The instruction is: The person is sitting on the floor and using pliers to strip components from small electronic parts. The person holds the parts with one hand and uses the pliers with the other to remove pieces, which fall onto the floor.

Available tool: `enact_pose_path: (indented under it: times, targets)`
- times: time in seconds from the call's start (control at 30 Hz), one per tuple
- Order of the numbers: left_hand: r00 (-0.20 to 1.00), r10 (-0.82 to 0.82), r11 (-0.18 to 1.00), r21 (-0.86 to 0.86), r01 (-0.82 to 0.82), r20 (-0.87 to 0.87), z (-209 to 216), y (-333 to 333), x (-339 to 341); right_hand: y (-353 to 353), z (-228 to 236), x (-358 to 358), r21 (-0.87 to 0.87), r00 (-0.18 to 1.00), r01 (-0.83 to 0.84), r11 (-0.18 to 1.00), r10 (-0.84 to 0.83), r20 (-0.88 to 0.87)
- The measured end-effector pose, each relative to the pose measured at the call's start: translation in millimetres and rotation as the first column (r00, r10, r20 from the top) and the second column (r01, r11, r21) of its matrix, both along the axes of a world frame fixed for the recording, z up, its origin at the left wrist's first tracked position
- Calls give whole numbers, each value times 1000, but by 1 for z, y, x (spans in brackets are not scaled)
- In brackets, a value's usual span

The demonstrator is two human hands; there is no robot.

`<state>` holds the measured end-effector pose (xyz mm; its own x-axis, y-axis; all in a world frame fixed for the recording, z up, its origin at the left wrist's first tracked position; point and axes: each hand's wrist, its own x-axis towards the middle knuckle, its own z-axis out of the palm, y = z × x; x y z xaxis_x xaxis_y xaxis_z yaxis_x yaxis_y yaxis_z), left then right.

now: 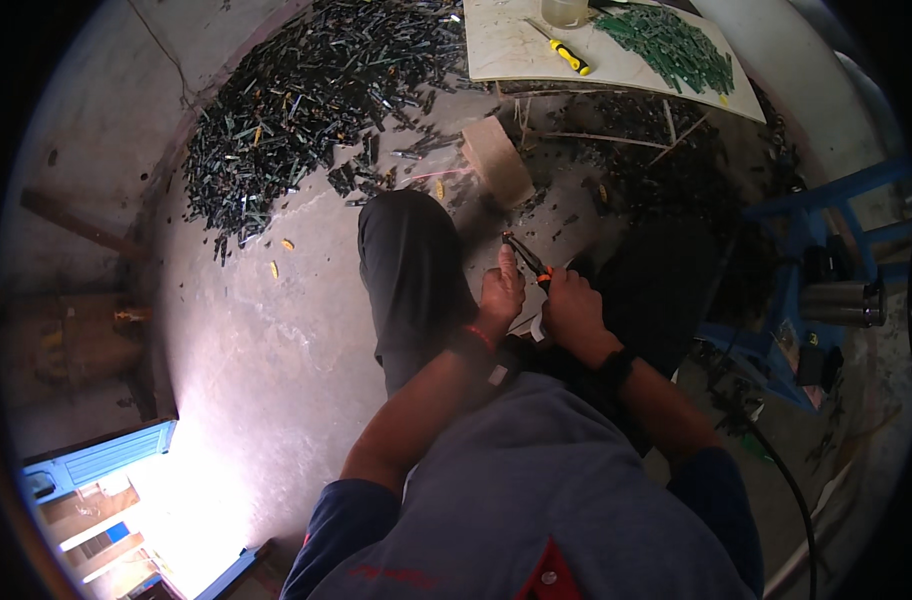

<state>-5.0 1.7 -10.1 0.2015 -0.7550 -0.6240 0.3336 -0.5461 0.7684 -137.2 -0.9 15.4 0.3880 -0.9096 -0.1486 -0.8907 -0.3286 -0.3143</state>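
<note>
My right hand (573,308) is wrapped round a pair of pliers (527,256) with dark jaws and orange-and-black handles. The jaws point up and left, toward the fingertips of my left hand (503,290). That hand is closed with its thumb stretched upward. At the thumb's tip is a small dark piece (506,237), too small to name, and the plier jaws meet it there. Both hands are between my knees, above the floor.
A big heap of dark, flat strips (286,120) covers the floor at the far left. Ahead lies a tan block (497,163). A low board (516,60) bears a yellow-black screwdriver (559,47) and green pieces (666,45). A blue metal frame (756,350) stands right.
</note>
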Motion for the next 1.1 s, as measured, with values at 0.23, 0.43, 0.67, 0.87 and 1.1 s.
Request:
enact_pose_path:
  times: [0.23,0.43,0.67,0.87,1.1]
  targets:
    - [963,-87,996,-10,93,255,1,4,2,1,3,3,55,998,-55,997,57,-40]
    - [883,-103,988,-59,146,457,9,4,0,-1,11,2,160,997,-69,985,74,-21]
    - [903,-137,974,-109,197,407,-9,-2,2,-3,14,-3,214,996,23,976,-41,78]
    - [998,49,996,-71,-51,-30,6,-2,-3,-2,22,-9,274,994,56,960,-80,76]
    - [993,11,997,-69,-19,-114,1,0,0,-1,18,-6,262,989,82,962,-112,99]
